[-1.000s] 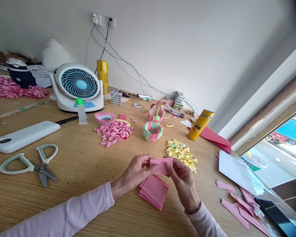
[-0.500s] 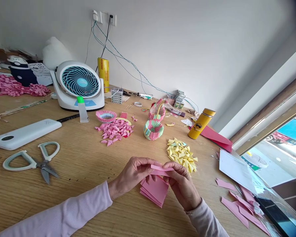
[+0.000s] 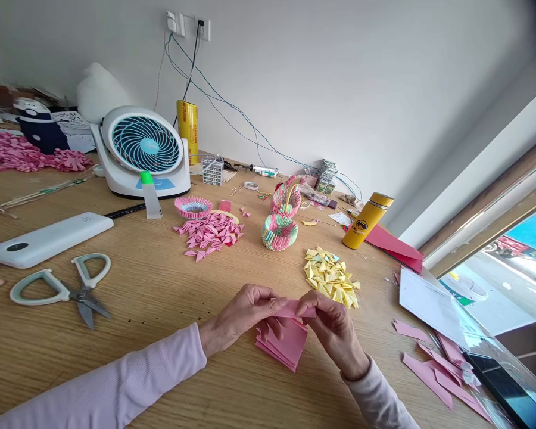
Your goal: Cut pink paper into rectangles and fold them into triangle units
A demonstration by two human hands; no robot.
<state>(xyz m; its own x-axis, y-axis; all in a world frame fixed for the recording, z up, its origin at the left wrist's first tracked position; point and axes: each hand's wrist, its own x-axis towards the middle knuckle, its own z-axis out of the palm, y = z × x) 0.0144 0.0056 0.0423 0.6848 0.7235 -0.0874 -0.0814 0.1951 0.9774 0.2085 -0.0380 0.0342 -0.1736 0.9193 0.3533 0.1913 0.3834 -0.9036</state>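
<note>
A folded pink paper strip (image 3: 289,308) is stretched between my two hands. My left hand (image 3: 245,316) pinches its left end, and my right hand (image 3: 333,330) pinches the right end with thumb and fingers. Just below lies a stack of pink paper pieces (image 3: 286,345) on the wooden table (image 3: 170,381), its upper edge partly hidden by my fingers. Beyond my right hand is a pile of folded yellow paper pieces (image 3: 330,277). Farther back to the left sits a heap of folded pink pieces (image 3: 212,233).
Scissors (image 3: 83,293) lie open at the left, near a white device (image 3: 53,238). A fan (image 3: 145,152), a glue bottle (image 3: 150,196), small paper baskets (image 3: 279,232) and a yellow flask (image 3: 367,220) stand farther back. Pink scraps (image 3: 426,378) and a phone (image 3: 502,384) are at the right.
The strip in my hands has turned so that it shows a flatter, broader face. My right fingers have shifted on it. The view has moved slightly.
</note>
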